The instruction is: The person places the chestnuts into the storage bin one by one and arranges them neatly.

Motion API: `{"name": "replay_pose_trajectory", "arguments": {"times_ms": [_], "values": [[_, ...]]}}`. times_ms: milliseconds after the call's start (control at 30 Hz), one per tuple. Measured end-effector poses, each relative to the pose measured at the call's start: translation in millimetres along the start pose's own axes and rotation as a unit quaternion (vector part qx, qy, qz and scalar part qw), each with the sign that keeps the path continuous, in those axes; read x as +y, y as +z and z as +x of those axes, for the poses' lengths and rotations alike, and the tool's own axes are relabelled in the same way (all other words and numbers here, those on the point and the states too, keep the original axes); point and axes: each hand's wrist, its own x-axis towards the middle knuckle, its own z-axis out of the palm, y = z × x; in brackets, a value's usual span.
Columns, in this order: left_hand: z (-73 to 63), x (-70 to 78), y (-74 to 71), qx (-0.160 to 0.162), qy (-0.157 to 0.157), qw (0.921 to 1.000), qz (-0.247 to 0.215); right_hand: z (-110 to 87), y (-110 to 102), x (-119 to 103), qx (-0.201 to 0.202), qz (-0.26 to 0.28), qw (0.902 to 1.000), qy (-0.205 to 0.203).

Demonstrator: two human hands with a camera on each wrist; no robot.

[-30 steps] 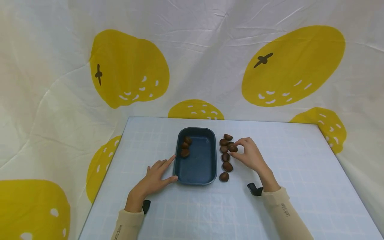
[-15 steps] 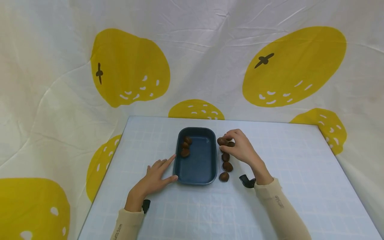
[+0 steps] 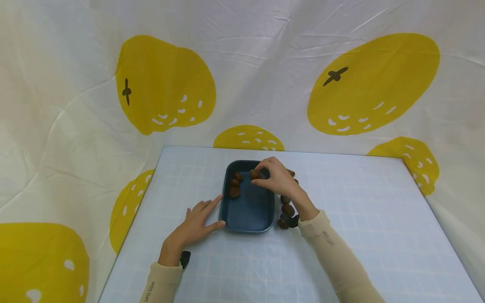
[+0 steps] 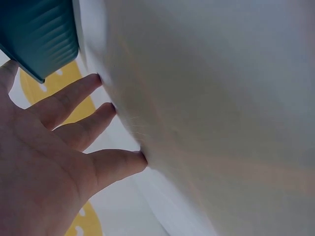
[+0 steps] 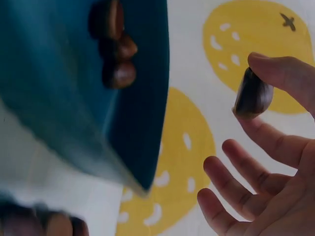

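Observation:
My right hand [image 3: 279, 180] pinches a brown chestnut [image 5: 254, 94] between thumb and index finger, above the upper right part of the dark blue tray [image 3: 248, 219]. Three chestnuts [image 3: 234, 192] lie in a short column along the tray's left side. My left hand [image 3: 195, 225] rests at the tray's left edge with its fingers spread and straight; index finger and thumb touch the rim. In the left wrist view, the other fingertips [image 4: 109, 109] press on the tabletop. To the right of the tray, several more chestnuts [image 3: 288, 209] stand in a line, partly hidden under my right wrist.
A pale checked cloth [image 3: 356, 202] covers the table. Behind and around the table hangs a white curtain [image 3: 261, 84] with large yellow fruit prints. Black wrist cameras [image 3: 185, 259] sit on both wrists, the right one low over the chestnut line.
My right hand has carried the chestnut leftward from the line beside the tray to over the tray. The left hand and the chestnuts inside the tray have stayed in place.

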Motion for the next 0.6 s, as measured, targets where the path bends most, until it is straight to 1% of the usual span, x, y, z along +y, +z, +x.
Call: {"name": "replay_pose_trajectory", "arguments": {"times_ms": [300,467,600], "values": [[0.1,1.6,-0.8,-0.004,-0.008,0.9999,0.005,21.9,34,-9,-0.043,-0.017,0.9985,-0.031],[0.4,1.6,0.4,0.000,-0.012,0.9999,0.012,27.7,50,-7,-0.067,-0.043,0.9968,-0.008],[0.2,2.6,0.4,0.002,-0.013,0.9998,0.013,30.7,57,-7,-0.087,-0.058,0.9945,-0.002]]}}
